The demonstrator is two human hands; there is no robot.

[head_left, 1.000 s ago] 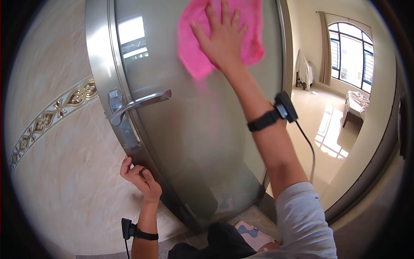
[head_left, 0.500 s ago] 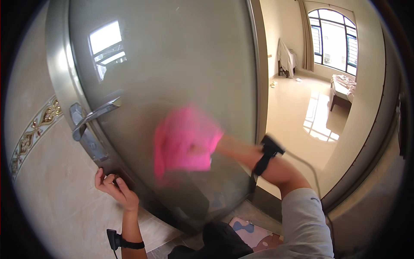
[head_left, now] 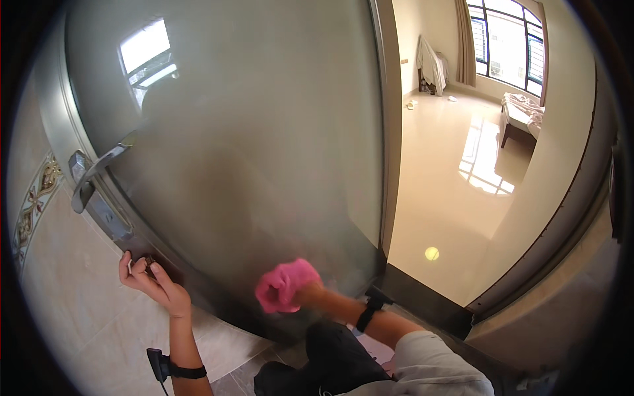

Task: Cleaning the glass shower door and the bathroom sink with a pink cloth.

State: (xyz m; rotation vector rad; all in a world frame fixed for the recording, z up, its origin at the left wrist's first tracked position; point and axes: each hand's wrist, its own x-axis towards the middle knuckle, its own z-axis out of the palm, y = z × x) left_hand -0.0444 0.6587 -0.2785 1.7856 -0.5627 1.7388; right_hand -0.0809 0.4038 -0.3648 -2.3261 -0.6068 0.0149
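Observation:
A frosted glass door in a metal frame stands in front of me. Around its left edge, just below the silver lever handle and lock plate, curl the fingers of my left hand. A small dark spot shows between the thumb and fingers; what it is, I cannot make out. My right hand is closed on a bright pink cloth, low on the glass. The bunched cloth hides most of the fingers. Black straps with small dark boxes sit on both wrists.
Beige wall tiles with a patterned border lie to the left. Beyond the doorway on the right are a shiny floor, a bed, a draped chair-like thing and an arched window. A dark threshold crosses the doorway.
My right hand has brought the pink cloth down the glass, from its middle to the lower part, where it looks more bunched. The left hand stays at the door edge. The view has shifted.

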